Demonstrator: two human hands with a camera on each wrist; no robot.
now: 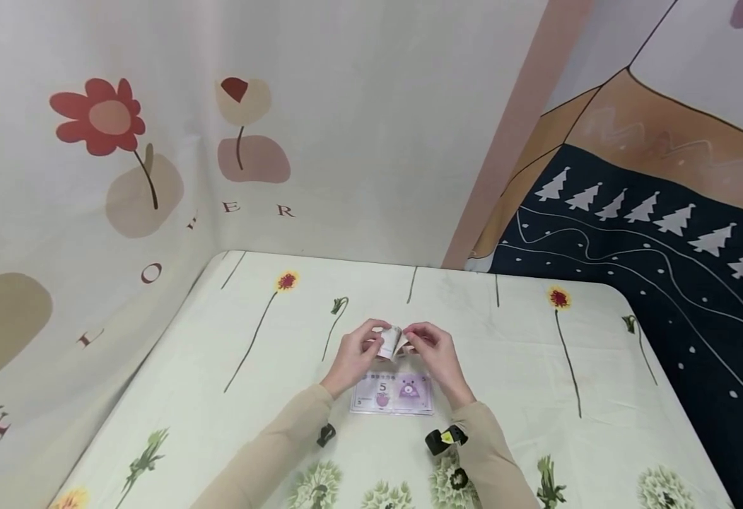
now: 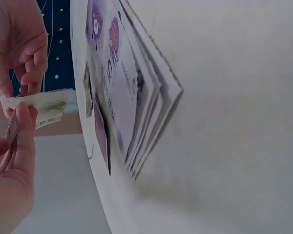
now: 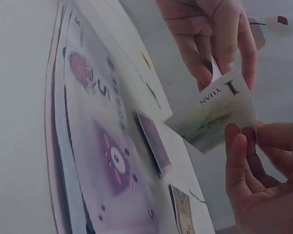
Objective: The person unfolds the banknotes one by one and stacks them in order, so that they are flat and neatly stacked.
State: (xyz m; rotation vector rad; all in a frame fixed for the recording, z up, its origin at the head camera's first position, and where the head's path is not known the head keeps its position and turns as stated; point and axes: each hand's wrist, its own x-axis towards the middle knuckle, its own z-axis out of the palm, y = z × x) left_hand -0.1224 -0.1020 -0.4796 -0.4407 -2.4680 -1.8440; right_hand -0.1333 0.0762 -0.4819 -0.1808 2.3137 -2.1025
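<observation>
My left hand (image 1: 355, 355) and right hand (image 1: 437, 357) are raised close together over the table, pinching small paper play banknotes (image 1: 389, 342) between fingers and thumbs. In the right wrist view one banknote (image 3: 212, 114) reads "1 YUAN" and bends between the two hands; my right fingers pinch its lower edge. From the left wrist view, my left fingers hold a folded-looking paper edge beside it; I cannot tell how many notes are held. Just below the hands lies a stack of larger purple notes (image 1: 392, 394) marked 5, its layered edges showing in the left wrist view (image 2: 122, 83).
Beyond the purple stack, a small purple note (image 3: 154, 144) and a brownish note (image 3: 182, 209) lie on the table. A flower-print cloth (image 1: 206, 438) covers the table. Printed curtains (image 1: 358, 141) hang behind it. Black straps (image 1: 445, 440) sit at the wrists.
</observation>
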